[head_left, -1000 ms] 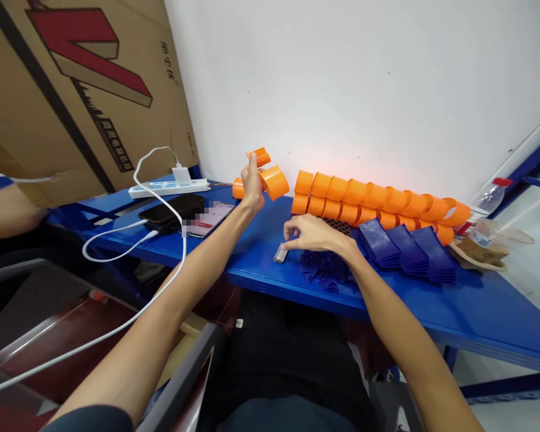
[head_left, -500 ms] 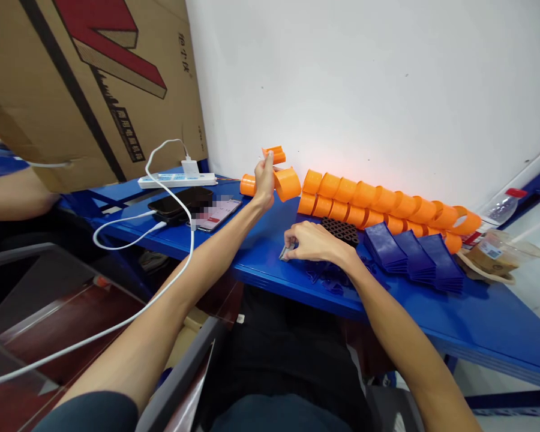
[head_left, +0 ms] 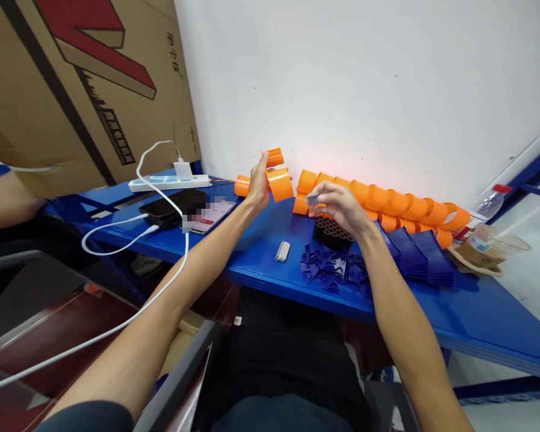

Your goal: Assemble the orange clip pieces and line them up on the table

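Note:
My left hand (head_left: pixel 258 185) is closed around an orange curved plastic part (head_left: pixel 279 183), held up near the wall with a ridged piece showing above the fingers. Between the thumb and fingertips of my right hand (head_left: pixel 342 207) is a small flat grey piece (head_left: pixel 312 198), raised above the table. A small stack of similar grey strips (head_left: pixel 282 251) lies on the blue table (head_left: pixel 256 264) below. Under the right hand stands a cluster of black tubes (head_left: pixel 333 234), with loose dark blue plastic pieces (head_left: pixel 327 265) in front of it.
Two stacked rows of orange rings (head_left: pixel 396 201) run along the wall. Right of the blue pieces lie fanned blue plates (head_left: pixel 425 255), then a plastic cup (head_left: pixel 481 246). At left are a power strip (head_left: pixel 162 182), a phone (head_left: pixel 211 216), a white cable (head_left: pixel 180 273) and a cardboard box (head_left: pixel 130 108).
My right hand has risen from the grey stack and moved up and right, carrying a grey piece. The stack is now uncovered. My left hand still holds the orange part.

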Demonstrator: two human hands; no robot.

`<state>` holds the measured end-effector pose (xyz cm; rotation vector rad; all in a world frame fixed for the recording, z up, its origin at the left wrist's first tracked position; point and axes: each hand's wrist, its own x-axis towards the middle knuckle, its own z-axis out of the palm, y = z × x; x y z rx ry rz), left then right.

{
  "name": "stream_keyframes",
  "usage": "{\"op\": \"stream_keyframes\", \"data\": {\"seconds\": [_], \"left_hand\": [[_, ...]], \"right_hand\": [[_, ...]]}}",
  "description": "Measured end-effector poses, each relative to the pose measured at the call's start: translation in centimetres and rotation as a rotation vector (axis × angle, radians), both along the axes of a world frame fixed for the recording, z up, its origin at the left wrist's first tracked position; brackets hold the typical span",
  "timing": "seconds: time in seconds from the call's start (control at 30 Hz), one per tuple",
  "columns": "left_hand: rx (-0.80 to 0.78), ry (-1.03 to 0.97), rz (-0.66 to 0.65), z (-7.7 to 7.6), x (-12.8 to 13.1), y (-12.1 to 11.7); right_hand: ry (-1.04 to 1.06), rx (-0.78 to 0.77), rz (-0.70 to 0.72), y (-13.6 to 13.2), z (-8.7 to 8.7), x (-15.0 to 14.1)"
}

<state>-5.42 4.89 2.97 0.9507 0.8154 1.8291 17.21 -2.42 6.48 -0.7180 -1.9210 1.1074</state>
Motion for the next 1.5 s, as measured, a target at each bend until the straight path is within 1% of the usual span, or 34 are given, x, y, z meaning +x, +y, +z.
{"op": "stream_keyframes", "data": {"seconds": [0.07,0.13,0.23,0.33,0.4,0.5,0.57,0.63,0.77,0.83,0.97,1.1,1.2,1.27,1.4,1.5], "left_hand": [[-0.027,-0.042,-0.126,0.2,0.1,-0.4],[-0.073,-0.034,-0.223,0.3,0.3,-0.6],[-0.094,0.018,-0.272,0.4,0.4,-0.8],[-0.101,0.06,-0.337,0.4,0.6,-1.1],[-0.142,0.085,-0.405,0.5,0.9,-1.4],[-0.2,0.121,-0.475,0.6,1.3,-2.0],[-0.207,0.148,-0.499,0.5,1.5,-2.2],[-0.195,0.174,-0.552,0.1,1.6,-2.1],[-0.138,0.172,-0.783,-0.7,1.2,-1.4],[-0.115,0.176,-0.852,-1.0,1.1,-1.2],[-0.111,0.218,-0.855,-1.2,1.3,-1.1],[-0.057,0.255,-0.894,-1.4,1.4,-1.2],[-0.047,0.315,-0.906,-1.3,1.3,-1.2],[-0.053,0.347,-0.888,-1.2,1.2,-1.3],[-0.056,0.418,-0.84,-0.9,1.2,-1.6],[-0.074,0.455,-0.826,-0.9,1.3,-1.7]], "right_hand": [[0.2,-0.017,-0.131,0.7,0.4,1.2],[0.344,-0.046,-0.211,1.7,0.3,2.1],[0.518,-0.173,-0.257,3.8,-0.5,3.0],[0.652,-0.317,-0.338,5.2,-1.4,3.0],[0.738,-0.364,-0.393,5.2,-1.6,2.5],[0.787,-0.316,-0.42,4.3,-1.7,1.6],[0.74,-0.247,-0.409,3.7,-1.7,1.1],[0.672,-0.178,-0.415,3.4,-1.9,0.7],[0.572,-0.069,-0.472,3.8,-2.6,0.5],[0.534,-0.053,-0.493,4.1,-2.9,0.5],[0.511,-0.055,-0.508,4.3,-3.2,0.3],[0.487,-0.029,-0.521,4.4,-3.3,0.2],[0.4,0.023,-0.547,4.6,-3.3,0.2],[0.296,0.102,-0.583,4.6,-3.4,0.3],[0.076,0.338,-0.663,4.6,-3.6,0.5],[-0.02,0.434,-0.691,4.9,-3.9,0.7]]}}
